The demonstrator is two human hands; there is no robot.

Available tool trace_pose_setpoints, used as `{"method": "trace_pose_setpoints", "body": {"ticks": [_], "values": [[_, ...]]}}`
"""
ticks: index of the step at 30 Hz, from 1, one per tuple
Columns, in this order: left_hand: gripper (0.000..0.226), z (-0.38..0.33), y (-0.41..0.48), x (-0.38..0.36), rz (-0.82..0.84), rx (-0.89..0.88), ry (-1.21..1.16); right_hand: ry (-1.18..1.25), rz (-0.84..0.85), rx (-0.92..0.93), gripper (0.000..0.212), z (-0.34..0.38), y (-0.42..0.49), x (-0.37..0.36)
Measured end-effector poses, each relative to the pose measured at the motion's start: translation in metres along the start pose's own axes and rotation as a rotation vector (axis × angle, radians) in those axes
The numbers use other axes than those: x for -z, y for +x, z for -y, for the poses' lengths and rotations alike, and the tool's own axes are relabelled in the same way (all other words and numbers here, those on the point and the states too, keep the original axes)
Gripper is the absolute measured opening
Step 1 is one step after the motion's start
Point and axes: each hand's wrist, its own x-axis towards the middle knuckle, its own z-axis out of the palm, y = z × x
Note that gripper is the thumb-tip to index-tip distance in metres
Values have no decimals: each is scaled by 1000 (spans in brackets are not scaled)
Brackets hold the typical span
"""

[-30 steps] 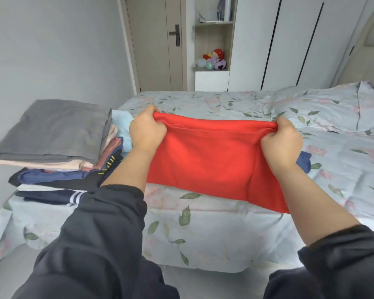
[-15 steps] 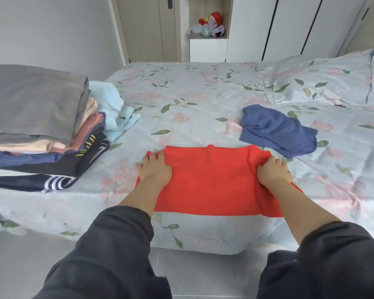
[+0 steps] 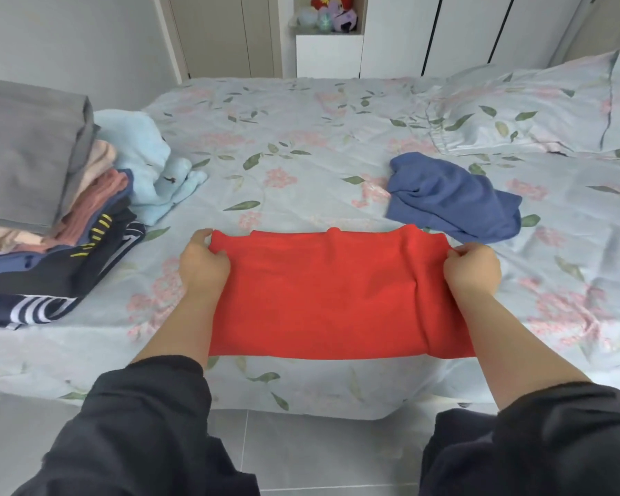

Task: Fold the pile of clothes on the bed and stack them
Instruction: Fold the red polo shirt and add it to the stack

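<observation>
**Red garment held at both far corners, long axis running hand to hand**

Head view: The red garment [image 3: 323, 298] lies flat on the near edge of the bed [image 3: 301, 137], already a wide band. Its long axis runs left to right across the person's front, and its near edge lies along the mattress edge. The left hand [image 3: 203, 264] grips the far left corner with its fingers curled over the cloth. The right hand [image 3: 473, 270] pinches the far right corner between curled fingers and thumb. Both hands are at the far edge, so the body of the cloth lies between the wrists and back toward the person. The two forearms cover its short sides.

The relation that matters is this: the cloth stretches sideways between the two grips, and the stack of folded clothes [image 3: 33, 195] stands well apart to the left, nearer the left hand. Any further fold probably has to shorten the long axis, one hand carrying its corner across toward the other. The finished piece would then travel left to the stack, whose top is a grey folded item [image 3: 26, 148].

A crumpled blue garment [image 3: 451, 200] lies just beyond the right hand, near the red cloth's far right corner; whether they touch is not clear. A loose light blue garment [image 3: 147, 162] rests against the stack's right side. Both appear unfolded, so the task looks well along but not finished.
</observation>
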Motion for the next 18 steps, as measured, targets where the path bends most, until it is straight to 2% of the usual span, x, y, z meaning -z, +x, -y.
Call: {"method": "trace_pose_setpoints", "body": {"ticks": [3, 5, 10, 14, 16, 18], "values": [[36, -2, 11, 0, -97, -15, -194, 132, -181, -8, 16, 3, 8, 6], [34, -4, 16, -3, -145, -18, -245, 162, -244, -41, 16, 2, 12, 7], [34, 5, 17, -12, -117, -24, -154, -7, -145, -65, 18, -6, 12, 1], [36, 0, 16, -7, -203, -49, -146, 46, -229, -85, 16, -5, 13, 6], [41, 1, 14, -7, -156, -55, -97, 37, -198, -102, 16, -6, 13, 9], [51, 0, 11, -8, -52, -38, 39, -76, -65, -103, 23, -3, 11, 12]]}}
